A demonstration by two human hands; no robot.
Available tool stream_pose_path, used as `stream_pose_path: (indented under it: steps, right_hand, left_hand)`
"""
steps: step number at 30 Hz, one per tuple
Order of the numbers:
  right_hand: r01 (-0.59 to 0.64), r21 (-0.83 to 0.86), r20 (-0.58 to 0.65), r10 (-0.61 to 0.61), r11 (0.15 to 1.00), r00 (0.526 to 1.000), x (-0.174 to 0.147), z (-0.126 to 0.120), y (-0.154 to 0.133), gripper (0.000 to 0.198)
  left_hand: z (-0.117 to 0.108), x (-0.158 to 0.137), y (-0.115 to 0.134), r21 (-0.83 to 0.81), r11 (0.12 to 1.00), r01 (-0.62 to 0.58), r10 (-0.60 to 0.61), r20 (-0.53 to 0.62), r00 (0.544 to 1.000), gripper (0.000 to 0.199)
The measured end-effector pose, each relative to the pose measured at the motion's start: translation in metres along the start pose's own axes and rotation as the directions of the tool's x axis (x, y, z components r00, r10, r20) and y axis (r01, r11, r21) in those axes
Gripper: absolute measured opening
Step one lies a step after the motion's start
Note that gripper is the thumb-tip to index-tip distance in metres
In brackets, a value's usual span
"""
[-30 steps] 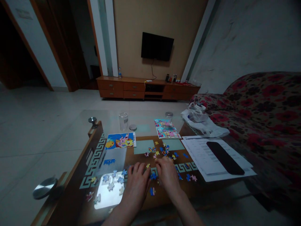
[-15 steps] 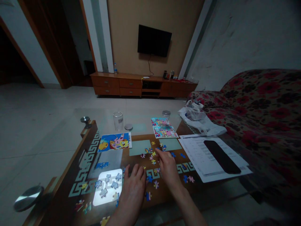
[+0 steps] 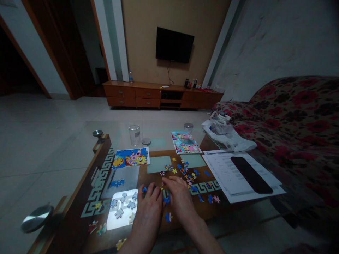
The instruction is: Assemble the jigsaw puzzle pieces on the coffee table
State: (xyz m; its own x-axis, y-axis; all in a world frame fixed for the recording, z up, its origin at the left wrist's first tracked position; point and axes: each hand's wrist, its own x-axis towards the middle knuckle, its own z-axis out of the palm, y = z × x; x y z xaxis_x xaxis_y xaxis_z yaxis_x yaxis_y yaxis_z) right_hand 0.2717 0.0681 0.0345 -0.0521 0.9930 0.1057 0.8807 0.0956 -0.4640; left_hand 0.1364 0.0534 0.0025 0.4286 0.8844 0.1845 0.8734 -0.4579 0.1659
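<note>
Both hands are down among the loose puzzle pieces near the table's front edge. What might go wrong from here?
1. The yellow piece lies close to the table's near edge; a forearm sweep could knock it off.
2. The room is dim, so the small scattered pieces may be misread.
3. The left hand and right hand lie side by side over pieces and may hide or drag them.

Two hands (image 3: 148, 211) (image 3: 178, 199), one glass (image 3: 134, 134), two puzzle pictures (image 3: 130, 157) (image 3: 185, 142), one dark remote (image 3: 251, 174), many loose puzzle pieces (image 3: 185, 173).

Both hands low, palms down, side by side: left hand (image 3: 148, 206), right hand (image 3: 179, 197), fingers spread.
</note>
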Motion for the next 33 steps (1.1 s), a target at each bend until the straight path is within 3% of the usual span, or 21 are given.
stream_pose_path:
  steps: [7, 10, 25, 29, 33]
  right_hand:
    - [-0.069, -0.092, -0.110, 0.059, 0.993, 0.992, 0.013, -0.001, 0.022, 0.064]
    - [-0.110, -0.124, -0.085, 0.100, 0.986, 0.991, 0.017, 0.001, 0.028, 0.062]
    - [-0.003, -0.010, -0.041, 0.002, 1.000, 0.999, -0.001, 0.015, -0.006, 0.038]
    - [0.015, -0.008, -0.097, -0.016, 1.000, 0.995, 0.002, 0.011, 0.001, 0.044]
    - [-0.051, -0.056, -0.182, 0.040, 0.997, 0.983, 0.012, 0.005, 0.021, 0.053]
  left_hand:
    - [-0.005, -0.001, 0.000, -0.049, 0.999, 0.023, -0.023, 0.003, 1.000, 0.031]
    - [-0.004, -0.002, -0.001, -0.061, 0.998, 0.032, -0.032, 0.006, 0.999, 0.031]
    - [0.000, -0.002, -0.003, -0.098, 0.994, 0.040, -0.042, -0.018, 0.999, 0.033]
    - [0.001, -0.002, -0.003, -0.095, 0.995, 0.036, -0.040, -0.041, 0.998, 0.033]
    - [0.002, -0.004, -0.004, -0.091, 0.996, 0.023, -0.027, -0.048, 0.998, 0.033]
